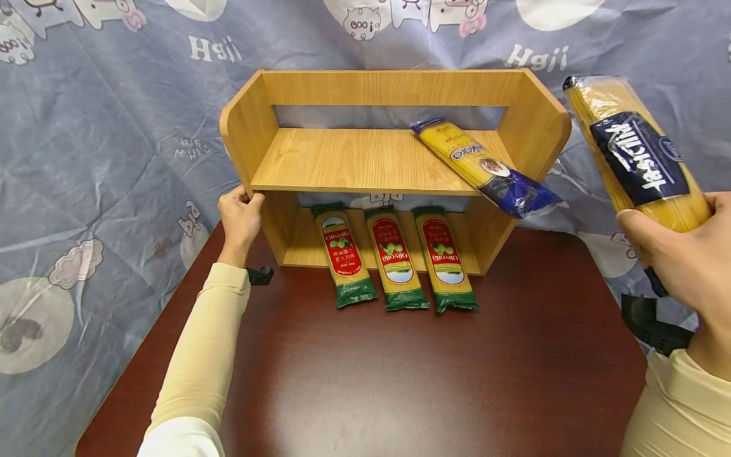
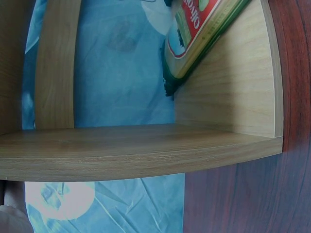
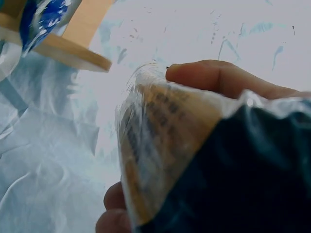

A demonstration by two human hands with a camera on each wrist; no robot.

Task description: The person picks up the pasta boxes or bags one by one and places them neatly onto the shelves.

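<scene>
My left hand (image 1: 237,219) grips the left side of a two-tier wooden shelf (image 1: 337,162), thumb at the front edge near the middle board; in the left wrist view only a bit of that hand (image 2: 13,213) shows at the lower left corner. Raised to the right of the shelf, my right hand (image 1: 693,254) holds a spaghetti packet (image 1: 639,152) with a dark blue label. In the right wrist view, thumb and fingers lie on both sides of this clear-wrapped packet (image 3: 165,131). Another spaghetti packet (image 1: 474,158), yellow and blue, lies slanted on the upper board, its end overhanging the front.
Three green-and-red spaghetti packets (image 1: 342,254) lean side by side in the lower tier, their bottom ends reaching out onto the dark red-brown table (image 1: 365,374). A blue-grey printed cloth (image 1: 114,158) hangs behind and beside the table.
</scene>
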